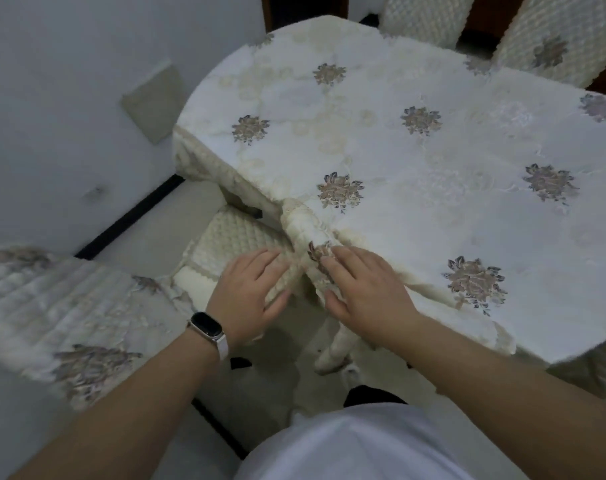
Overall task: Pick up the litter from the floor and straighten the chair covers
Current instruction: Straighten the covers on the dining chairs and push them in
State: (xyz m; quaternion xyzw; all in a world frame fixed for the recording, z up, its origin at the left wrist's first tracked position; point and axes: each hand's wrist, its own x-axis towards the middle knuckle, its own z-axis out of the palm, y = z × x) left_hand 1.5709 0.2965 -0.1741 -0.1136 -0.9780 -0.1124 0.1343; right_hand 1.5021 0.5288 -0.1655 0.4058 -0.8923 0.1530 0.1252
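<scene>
Left chair cover (52,320) blurred, edge-cropped.

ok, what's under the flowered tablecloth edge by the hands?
Tucked under the tablecloth edge is a chair: its covered backrest top and quilted seat cover show. Both hands, left and right, rest there. The table itself is hidden.

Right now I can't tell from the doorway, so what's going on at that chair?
A person is straightening a chair cover. The left hand lies flat on the quilted seat pad, and the right hand presses the cover on the chair's top rail, against the clothed table. No litter is in sight.
</scene>
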